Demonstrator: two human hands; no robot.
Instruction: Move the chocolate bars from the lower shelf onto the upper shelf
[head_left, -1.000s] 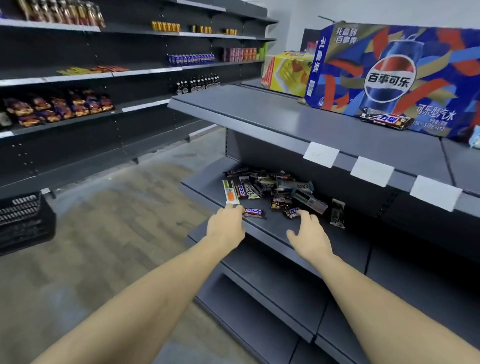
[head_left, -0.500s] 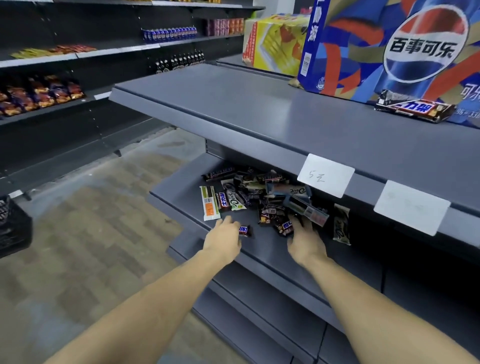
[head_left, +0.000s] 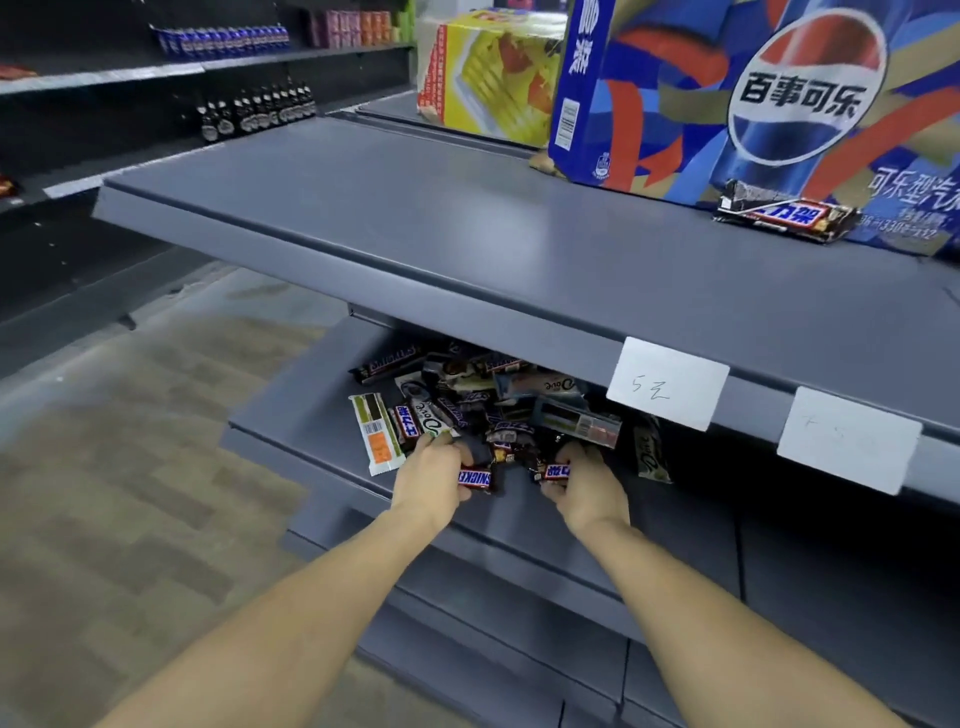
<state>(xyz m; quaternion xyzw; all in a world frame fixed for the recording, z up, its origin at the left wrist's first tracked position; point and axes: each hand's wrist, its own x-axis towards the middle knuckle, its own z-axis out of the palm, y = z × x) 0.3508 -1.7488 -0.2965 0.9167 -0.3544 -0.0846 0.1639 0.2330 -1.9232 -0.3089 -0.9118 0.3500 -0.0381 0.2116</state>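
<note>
A pile of several chocolate bars (head_left: 488, 400) lies on the grey lower shelf (head_left: 291, 415), partly hidden under the upper shelf (head_left: 415, 228). My left hand (head_left: 428, 475) grips a small Snickers bar (head_left: 475, 478) at the pile's front edge. To its right, my right hand (head_left: 584, 488) holds another small bar (head_left: 556, 472). One Snickers bar (head_left: 784, 218) lies on the upper shelf against the Pepsi box (head_left: 753, 93).
White price tags (head_left: 667, 389) hang on the upper shelf's front edge. A yellow carton (head_left: 488, 73) stands behind the Pepsi box. Dark shelves with bottles (head_left: 254, 111) and cans line the aisle at left. More grey shelves sit below.
Both hands reached further in and closed on small bars at the pile's front. The camera moved closer and lower toward the shelves.
</note>
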